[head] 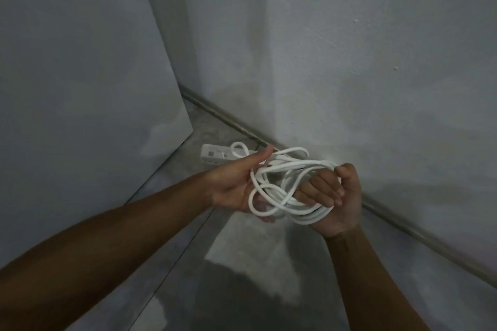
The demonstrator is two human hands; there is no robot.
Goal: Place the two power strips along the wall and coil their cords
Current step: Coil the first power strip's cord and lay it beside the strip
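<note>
The cord (282, 188) hangs in uneven loops just in front of the power strip (215, 154). The right hand (336, 196) curls round the bundle; the left hand (236, 185), palm flat and thumb straight, supports it. Best to even the loops before laying them beside the strip, which lies on the grey floor (242, 290) against the bare wall (376, 62)

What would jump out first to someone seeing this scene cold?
A loose coil of white round cord sits mid-frame between two bare hands: the right hand curls its fingers round the loops, and the left hand, thumb out, meets them from the other side. Behind them, a white plastic power strip lies on the grey floor at the foot of the pale wall.
</note>
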